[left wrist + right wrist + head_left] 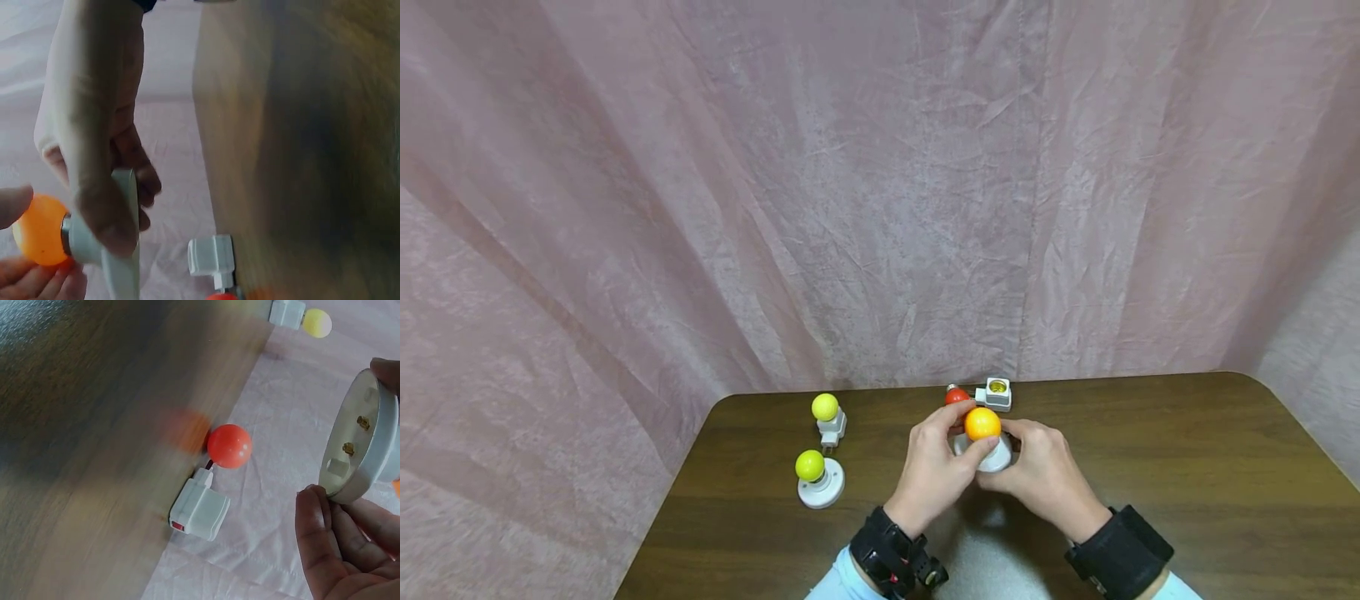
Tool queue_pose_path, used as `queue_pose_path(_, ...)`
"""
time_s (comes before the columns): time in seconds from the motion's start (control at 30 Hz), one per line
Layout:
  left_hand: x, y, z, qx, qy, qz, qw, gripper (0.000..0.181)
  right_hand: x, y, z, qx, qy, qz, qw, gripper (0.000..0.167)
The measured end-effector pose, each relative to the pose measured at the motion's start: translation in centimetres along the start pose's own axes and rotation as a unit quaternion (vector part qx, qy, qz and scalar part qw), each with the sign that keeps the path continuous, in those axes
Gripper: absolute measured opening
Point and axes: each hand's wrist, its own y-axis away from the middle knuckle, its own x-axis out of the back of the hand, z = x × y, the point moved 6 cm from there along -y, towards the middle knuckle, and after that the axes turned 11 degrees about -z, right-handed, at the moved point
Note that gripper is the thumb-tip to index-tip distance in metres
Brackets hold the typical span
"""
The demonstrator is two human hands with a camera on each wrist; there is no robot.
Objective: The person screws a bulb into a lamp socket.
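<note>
An orange bulb point(982, 423) is pinched between the thumb and fingers of my left hand point(934, 467). My right hand point(1047, 473) grips the rim of a white round lamp holder point(997, 457) beneath that bulb. Both are held up above the table. In the left wrist view, a metal collar shows between the orange bulb point(40, 232) and the lamp holder point(125, 262), which lie in line; how far the thread is in, I cannot tell. From the right wrist, the holder's hollow underside point(350, 434) with brass screws faces the camera.
Behind my hands lie a red bulb point(957, 396) and a white plug-in socket point(996, 396). To the left, one yellow-green bulb point(825, 407) sits in a plug-in socket point(832, 427), another yellow-green bulb point(810, 466) on a round holder point(822, 493). A pink curtain hangs behind the wooden table point(1187, 467).
</note>
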Motion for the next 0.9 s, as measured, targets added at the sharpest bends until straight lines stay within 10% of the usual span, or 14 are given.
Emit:
queue_pose_path(0.23, 0.0, 0.2, -0.3, 0.035, 0.010, 0.029, 0.9989, 0.046, -0.1, 0.1, -0.1, -0.004, 0.001, 0.002, 1.0000, 0.060)
queue_pose_path(0.6, 0.0, -0.2, -0.2, -0.016, -0.007, -0.027, 0.9995, 0.036, -0.2, 0.1, -0.2, 0.015, 0.008, -0.011, 0.9998, 0.053)
queue_pose_path(0.9, -0.2, -0.3, -1.4, 0.023, 0.034, -0.052, 0.9978, 0.043, -0.3, -0.3, 0.5, 0.033, -0.015, -0.062, 0.9974, 0.048)
